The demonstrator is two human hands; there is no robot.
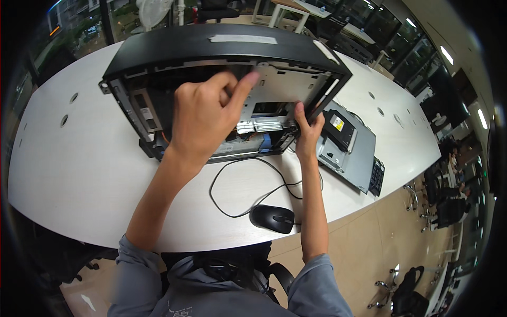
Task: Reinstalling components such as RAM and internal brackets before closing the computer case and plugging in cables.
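Observation:
A black desktop computer case stands on the white table with its open side facing me. Inside are a silver metal bracket plate, a slotted metal strip and a blue-edged part low down. My left hand is in front of the opening, slightly blurred, with curled fingers and the thumb stretched toward the bracket plate. Its fingertips are partly hidden, so what they hold cannot be made out. At the case's lower right, my right hand grips the frame edge, thumb on the inner side.
The white table curves around the case. Right of it lies a grey metal side panel with a black optical drive on top, and a black keyboard beside it. A black mouse and its looped cable lie near the front edge.

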